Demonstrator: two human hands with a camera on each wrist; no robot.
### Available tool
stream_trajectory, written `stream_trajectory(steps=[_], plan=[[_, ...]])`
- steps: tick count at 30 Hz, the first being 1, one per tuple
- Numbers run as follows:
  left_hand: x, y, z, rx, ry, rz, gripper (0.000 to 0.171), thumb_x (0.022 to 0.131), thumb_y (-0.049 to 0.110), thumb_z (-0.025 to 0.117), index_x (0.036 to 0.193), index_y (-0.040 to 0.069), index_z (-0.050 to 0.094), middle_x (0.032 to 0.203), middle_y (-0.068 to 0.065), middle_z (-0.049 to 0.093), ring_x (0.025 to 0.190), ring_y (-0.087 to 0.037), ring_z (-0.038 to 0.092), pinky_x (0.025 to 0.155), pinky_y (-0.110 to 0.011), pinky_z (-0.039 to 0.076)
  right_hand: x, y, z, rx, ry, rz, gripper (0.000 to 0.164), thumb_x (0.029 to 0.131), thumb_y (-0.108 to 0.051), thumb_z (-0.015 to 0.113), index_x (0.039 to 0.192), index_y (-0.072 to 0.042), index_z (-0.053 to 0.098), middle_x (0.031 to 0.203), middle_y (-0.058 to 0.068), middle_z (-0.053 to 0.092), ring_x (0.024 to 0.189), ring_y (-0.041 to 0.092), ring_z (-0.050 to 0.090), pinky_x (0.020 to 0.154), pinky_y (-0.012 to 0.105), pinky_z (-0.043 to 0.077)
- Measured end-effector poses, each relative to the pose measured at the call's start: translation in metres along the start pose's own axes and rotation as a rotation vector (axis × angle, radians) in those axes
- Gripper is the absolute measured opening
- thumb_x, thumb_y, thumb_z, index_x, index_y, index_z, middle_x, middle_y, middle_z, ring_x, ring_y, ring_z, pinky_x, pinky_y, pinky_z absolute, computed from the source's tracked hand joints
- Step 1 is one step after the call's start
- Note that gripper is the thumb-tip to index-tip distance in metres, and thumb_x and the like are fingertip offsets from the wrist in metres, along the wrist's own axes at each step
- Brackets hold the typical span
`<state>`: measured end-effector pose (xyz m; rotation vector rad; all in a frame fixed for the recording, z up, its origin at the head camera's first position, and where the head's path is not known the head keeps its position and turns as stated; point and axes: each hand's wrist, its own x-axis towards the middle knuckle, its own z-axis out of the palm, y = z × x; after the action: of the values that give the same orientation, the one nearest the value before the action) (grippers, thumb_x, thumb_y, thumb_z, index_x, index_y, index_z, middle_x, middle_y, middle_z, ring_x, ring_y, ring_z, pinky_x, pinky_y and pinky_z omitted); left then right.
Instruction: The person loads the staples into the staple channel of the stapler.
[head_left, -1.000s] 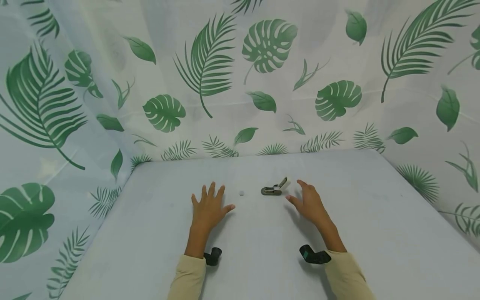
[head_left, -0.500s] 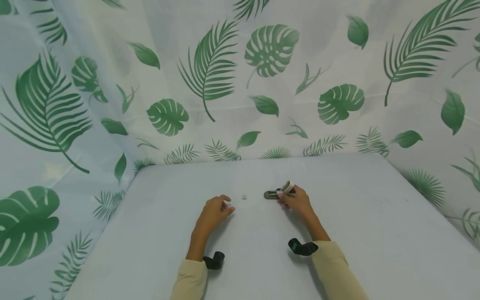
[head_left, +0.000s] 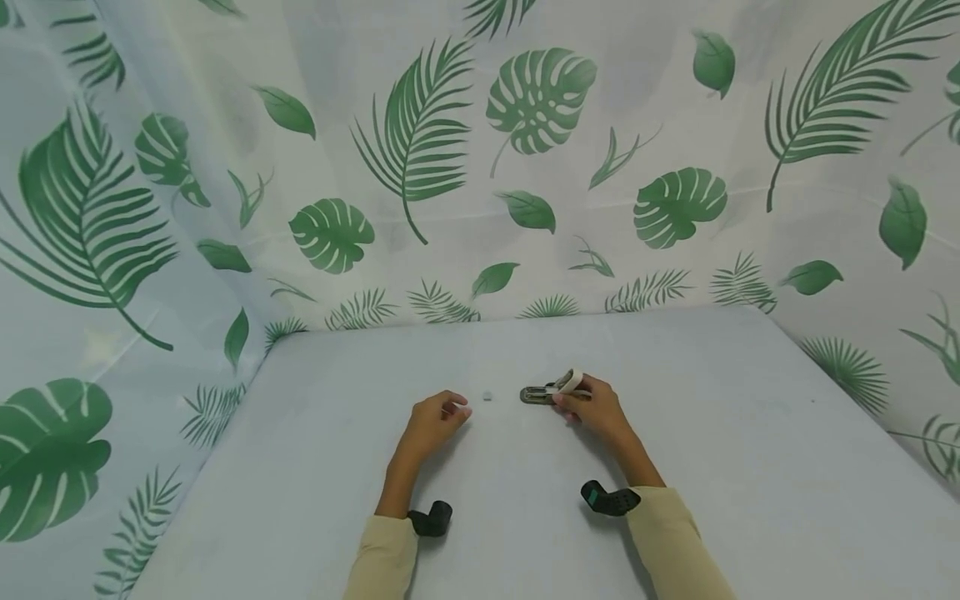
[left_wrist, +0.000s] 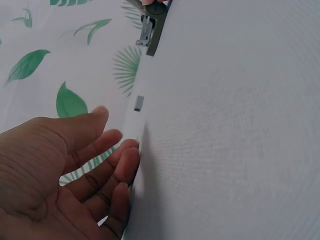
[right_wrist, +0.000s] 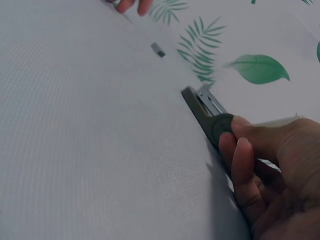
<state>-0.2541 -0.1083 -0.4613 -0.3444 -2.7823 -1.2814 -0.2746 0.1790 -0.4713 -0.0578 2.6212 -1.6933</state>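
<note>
A small stapler (head_left: pixel 536 396) lies on the white table with its pale top arm (head_left: pixel 571 381) swung up. My right hand (head_left: pixel 600 408) pinches its hinge end between thumb and fingers. In the right wrist view, the metal staple channel (right_wrist: pixel 212 101) shows above the dark base. Left of the stapler sits a short grey strip of staples (head_left: pixel 487 397), apart from both hands. My left hand (head_left: pixel 431 429) hovers just left of that strip, fingers loosely bent; the left wrist view shows nothing held in it.
The white tabletop (head_left: pixel 510 517) stretches around the hands. Behind it and along its sides hangs a white curtain (head_left: pixel 450 250) printed with green leaves. A black wrist camera (head_left: pixel 431 519) is on each forearm.
My right hand has come left and taken hold of the stapler, which has since shifted slightly left. My left hand's spread fingers have drawn in and bent. The staple strip stays put.
</note>
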Motion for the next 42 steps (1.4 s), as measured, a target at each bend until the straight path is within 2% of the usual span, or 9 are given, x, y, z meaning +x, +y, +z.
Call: stream_trajectory(steps=[8,13,18,22,25,27,30,33,42], plan=[[0.008,-0.001,0.002,0.005,0.051,-0.067,0.014,0.093,0.020,0.066,0.100,0.008,0.071,0.089,-0.008,0.071,0.082,-0.019,0.064,0.074,-0.035,0.051,-0.002,-0.001,-0.001,-0.038,-0.103,-0.086,0.036,0.089,-0.019,0.073,0.117,0.002,0.063,0.094,0.014,0.068,0.067,0.014,0.055,0.058,0.026,0.047],[0.014,-0.002,0.004,-0.019,0.031,-0.034,0.014,0.092,0.017,0.068,0.100,0.006,0.071,0.089,-0.009,0.071,0.080,-0.019,0.063,0.073,-0.035,0.051,-0.001,0.003,0.001,-0.057,-0.135,-0.104,0.036,0.088,-0.022,0.074,0.114,0.000,0.065,0.087,0.010,0.066,0.066,0.014,0.054,0.058,0.027,0.047],[0.021,-0.002,0.010,-0.032,0.015,-0.010,0.013,0.091,0.014,0.069,0.100,0.005,0.071,0.088,-0.009,0.071,0.079,-0.017,0.062,0.074,-0.033,0.051,0.000,0.008,0.001,-0.091,-0.158,-0.129,0.036,0.087,-0.025,0.075,0.113,-0.002,0.066,0.089,0.009,0.068,0.068,0.013,0.055,0.057,0.026,0.048],[0.026,-0.003,0.015,-0.023,0.015,-0.004,0.012,0.090,0.013,0.070,0.099,0.006,0.071,0.086,-0.007,0.070,0.077,-0.014,0.060,0.072,-0.029,0.050,-0.003,0.008,0.002,-0.110,-0.156,-0.153,0.037,0.088,-0.025,0.074,0.114,-0.001,0.065,0.091,0.011,0.067,0.069,0.012,0.054,0.055,0.025,0.047],[0.030,-0.001,0.018,-0.034,0.019,0.015,0.012,0.089,0.011,0.070,0.099,0.005,0.070,0.085,-0.008,0.070,0.075,-0.013,0.060,0.070,-0.028,0.050,-0.011,-0.006,0.001,-0.116,-0.154,-0.165,0.033,0.089,-0.019,0.072,0.113,0.003,0.064,0.091,0.014,0.067,0.070,0.013,0.054,0.055,0.024,0.046],[0.033,0.001,0.019,-0.040,0.021,0.028,0.012,0.088,0.010,0.071,0.099,0.004,0.070,0.084,-0.008,0.070,0.074,-0.013,0.060,0.070,-0.028,0.049,-0.011,-0.008,0.000,-0.124,-0.152,-0.173,0.033,0.089,-0.019,0.072,0.113,0.003,0.064,0.093,0.014,0.067,0.071,0.013,0.054,0.057,0.024,0.046],[0.037,0.004,0.021,-0.030,0.019,0.049,0.014,0.087,0.009,0.072,0.100,0.003,0.070,0.083,-0.009,0.068,0.074,-0.014,0.059,0.069,-0.027,0.049,-0.011,-0.007,0.000,-0.137,-0.145,-0.174,0.034,0.089,-0.021,0.073,0.112,0.001,0.064,0.093,0.013,0.068,0.073,0.014,0.055,0.059,0.025,0.046],[0.040,0.006,0.024,-0.013,0.016,0.069,0.018,0.085,0.008,0.075,0.100,0.001,0.070,0.082,-0.010,0.066,0.073,-0.014,0.057,0.068,-0.026,0.048,-0.005,0.004,0.001,-0.143,-0.135,-0.168,0.036,0.087,-0.027,0.074,0.112,-0.002,0.065,0.091,0.008,0.068,0.073,0.012,0.054,0.060,0.025,0.045],[0.045,0.012,0.030,0.064,0.016,-0.002,0.014,0.085,0.010,0.075,0.098,0.004,0.072,0.079,-0.006,0.064,0.068,-0.013,0.053,0.063,-0.028,0.043,-0.007,0.005,0.000,-0.148,-0.126,-0.183,0.034,0.086,-0.026,0.075,0.110,-0.003,0.066,0.086,0.005,0.064,0.070,0.011,0.052,0.059,0.024,0.044]])
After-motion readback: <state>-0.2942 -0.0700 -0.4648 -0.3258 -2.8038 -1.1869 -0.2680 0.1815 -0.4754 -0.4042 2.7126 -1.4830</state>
